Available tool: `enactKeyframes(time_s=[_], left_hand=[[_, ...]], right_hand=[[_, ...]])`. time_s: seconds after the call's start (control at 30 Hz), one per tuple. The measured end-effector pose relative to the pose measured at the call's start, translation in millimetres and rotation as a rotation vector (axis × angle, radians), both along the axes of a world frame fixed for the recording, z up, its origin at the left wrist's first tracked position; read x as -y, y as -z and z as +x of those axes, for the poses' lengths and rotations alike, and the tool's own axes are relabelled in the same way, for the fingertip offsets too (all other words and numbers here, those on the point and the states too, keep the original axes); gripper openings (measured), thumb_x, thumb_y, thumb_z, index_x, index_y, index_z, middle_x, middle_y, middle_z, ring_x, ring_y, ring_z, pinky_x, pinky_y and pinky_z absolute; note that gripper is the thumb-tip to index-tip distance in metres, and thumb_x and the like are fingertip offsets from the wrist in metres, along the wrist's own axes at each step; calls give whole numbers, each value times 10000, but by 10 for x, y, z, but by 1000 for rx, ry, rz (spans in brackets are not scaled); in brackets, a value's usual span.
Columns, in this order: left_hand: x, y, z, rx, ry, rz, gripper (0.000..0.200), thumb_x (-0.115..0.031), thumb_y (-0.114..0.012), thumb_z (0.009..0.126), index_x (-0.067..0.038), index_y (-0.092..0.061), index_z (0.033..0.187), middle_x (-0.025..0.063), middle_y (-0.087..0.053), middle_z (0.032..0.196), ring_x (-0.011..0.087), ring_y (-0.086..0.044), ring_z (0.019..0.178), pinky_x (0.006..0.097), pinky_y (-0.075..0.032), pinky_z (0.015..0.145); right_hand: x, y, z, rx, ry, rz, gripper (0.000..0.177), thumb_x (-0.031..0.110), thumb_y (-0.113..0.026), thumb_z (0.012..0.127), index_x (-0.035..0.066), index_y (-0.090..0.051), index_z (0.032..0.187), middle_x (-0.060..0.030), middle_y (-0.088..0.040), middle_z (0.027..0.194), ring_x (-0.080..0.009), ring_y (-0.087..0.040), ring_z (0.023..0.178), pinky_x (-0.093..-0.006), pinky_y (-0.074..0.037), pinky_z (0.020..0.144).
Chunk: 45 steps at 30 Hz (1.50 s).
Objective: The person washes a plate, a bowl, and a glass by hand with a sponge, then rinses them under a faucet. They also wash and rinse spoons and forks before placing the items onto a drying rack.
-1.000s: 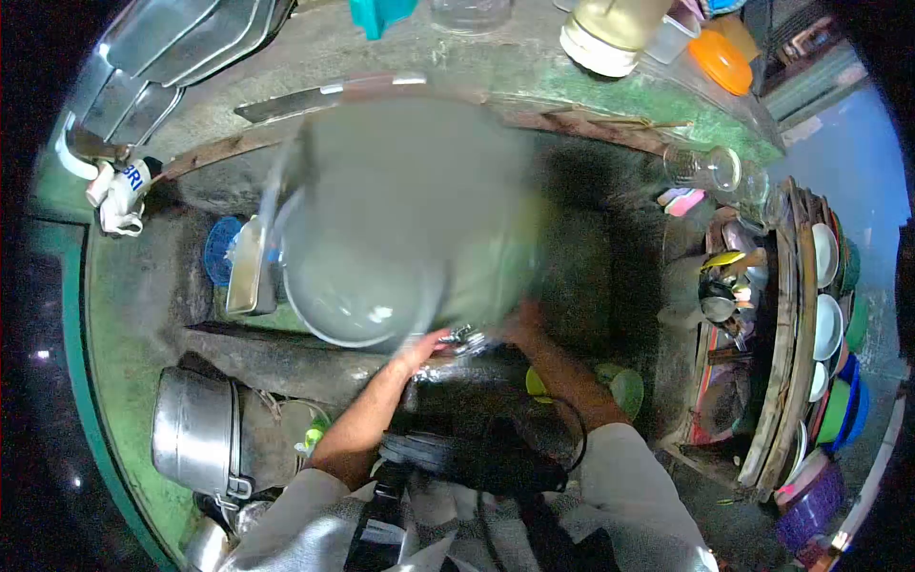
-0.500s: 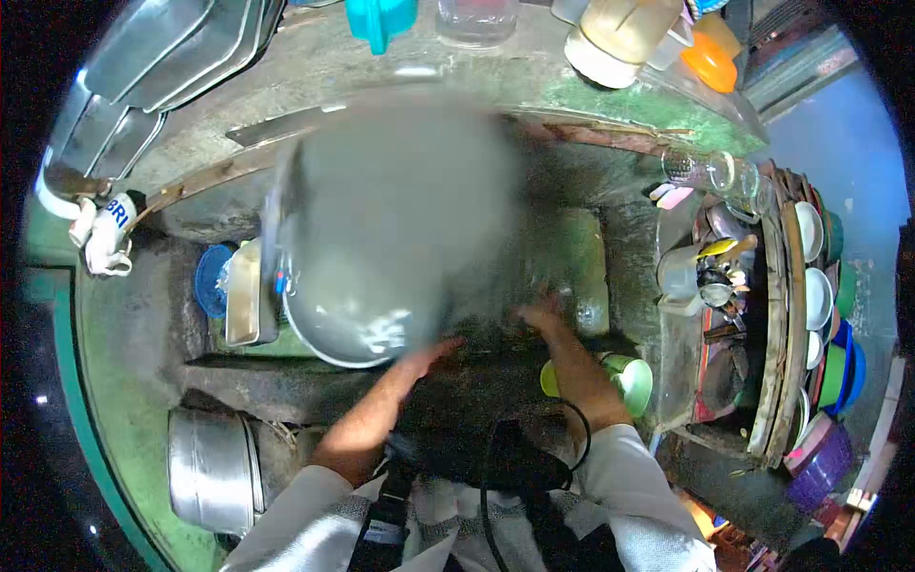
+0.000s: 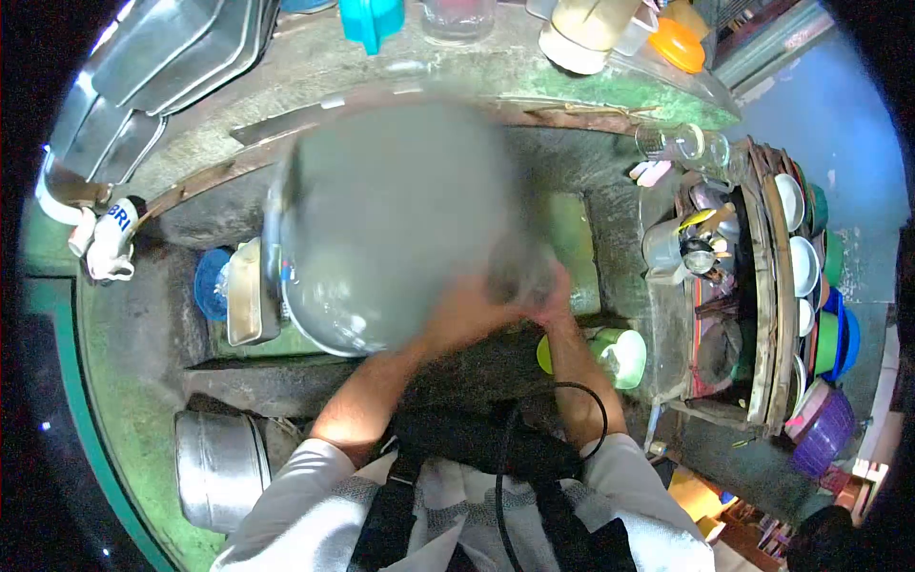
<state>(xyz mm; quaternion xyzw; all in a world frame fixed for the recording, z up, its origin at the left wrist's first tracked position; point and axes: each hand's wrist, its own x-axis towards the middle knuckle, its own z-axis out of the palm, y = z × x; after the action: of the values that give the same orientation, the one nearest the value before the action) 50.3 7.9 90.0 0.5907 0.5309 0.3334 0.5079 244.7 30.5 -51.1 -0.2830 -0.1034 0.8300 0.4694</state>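
A grey blurred patch covers the middle of the view and hides much of what is there. My left hand (image 3: pixel 472 297) reaches right under this patch, and its fingers are smeared. Close against it, my right hand (image 3: pixel 550 291) is curled beside a dark, blurred shape (image 3: pixel 515 269) that I cannot make out. Left of my hands, a large round basin (image 3: pixel 329 327) shows only its lower rim and wall. Below my right hand, a light green container (image 3: pixel 621 357) lies on its side near my forearm.
On the left are a rectangular metal pan (image 3: pixel 245 296), a blue basket (image 3: pixel 212 284) and a big metal pot (image 3: pixel 219 467). A utensil holder (image 3: pixel 662 246) and a wooden rack (image 3: pixel 777 286) with bowls stand right. Trays (image 3: pixel 172 52) and a teal container (image 3: pixel 372 21) line the ledge.
My hands were apart; now they have come together, the left moving up and right. The view has shifted slightly, so the right-hand rack sits a little further left.
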Motion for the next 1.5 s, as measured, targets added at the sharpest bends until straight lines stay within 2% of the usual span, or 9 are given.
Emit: enactKeyframes(time_s=[0.07, 0.23, 0.43, 0.6, 0.87, 1.03, 1.13, 1.23, 1.5], left_hand=[[41, 224, -113, 62, -58, 13, 964, -247, -779, 648, -123, -245, 1441, 133, -295, 1442, 290, -352, 1282, 405, -299, 1061], [257, 632, -226, 871, -168, -364, 847, -179, -657, 702, -144, -248, 1444, 78, -399, 1375, 244, -514, 1131, 405, -455, 918], [407, 1407, -134, 1101, -341, -429, 616, -374, -588, 784, -141, -417, 1328, 82, -551, 1217, 258, -567, 1068, 410, -512, 825], [463, 1836, -22, 1317, -118, -480, 584, -543, -441, 818, -154, -503, 1249, 96, -572, 1189, 324, -562, 1047, 491, -497, 797], [369, 3020, 1, 902, -376, -1132, 703, -668, -566, 655, -132, -565, 1110, 133, -576, 969, 281, -537, 838, 445, -483, 707], [328, 3569, 54, 772, -182, -1116, 776, -648, -568, 700, -132, -432, 1264, 137, -477, 1215, 300, -490, 1051, 474, -428, 854], [301, 3432, 128, 865, -100, -1003, 744, -595, -569, 739, -133, -397, 1297, 125, -492, 1221, 295, -506, 1053, 480, -433, 863], [301, 3039, 68, 982, -70, -901, 716, -542, -570, 778, -135, -362, 1330, 112, -506, 1226, 290, -523, 1055, 485, -437, 872], [756, 1995, -471, 1011, -103, -628, 647, -376, -574, 871, -128, -292, 1399, 83, -556, 1202, 271, -574, 1022, 477, -465, 864]], right_hand=[[15, -101, -65, -15, -17, 91, 695, 474, -578, 801, 118, -384, 1366, -117, -492, 1306, -303, -514, 1145, -471, -445, 942], [-14, 16, 19, 791, 21, 254, 566, 446, -552, 831, 128, -452, 1288, -111, -563, 1138, -268, -552, 1043, -417, -494, 774], [55, -521, 200, 282, -147, -385, 600, 601, -553, 728, 189, -509, 1162, -158, -529, 1173, -369, -499, 1084, -545, -412, 801], [360, -632, 387, 340, -13, -151, 705, 642, -531, 705, 192, -462, 1243, -182, -487, 1246, -443, -461, 1102, -603, -360, 861], [903, -510, 736, 45, 83, -163, 780, 688, -327, 793, 216, -326, 1413, -247, -304, 1424, -524, -312, 1256, -698, -219, 978], [1144, -567, 890, -42, 124, -247, 846, 733, -404, 767, 221, -280, 1428, -317, -316, 1377, -598, -295, 1216, -740, -291, 901], [1170, -579, 815, -77, -8, -79, 1016, 748, -543, 686, 197, -173, 1456, -298, -333, 1377, -550, -319, 1235, -729, -279, 932], [1092, -412, 740, -118, -70, -47, 1032, 484, -743, 686, 160, -138, 1457, -306, -338, 1366, -485, -354, 1249, -682, -311, 963], [490, 8, -356, 205, -251, -76, 670, 239, -676, 795, 61, -351, 1353, -179, -545, 1185, -328, -565, 1040, -466, -494, 841]])
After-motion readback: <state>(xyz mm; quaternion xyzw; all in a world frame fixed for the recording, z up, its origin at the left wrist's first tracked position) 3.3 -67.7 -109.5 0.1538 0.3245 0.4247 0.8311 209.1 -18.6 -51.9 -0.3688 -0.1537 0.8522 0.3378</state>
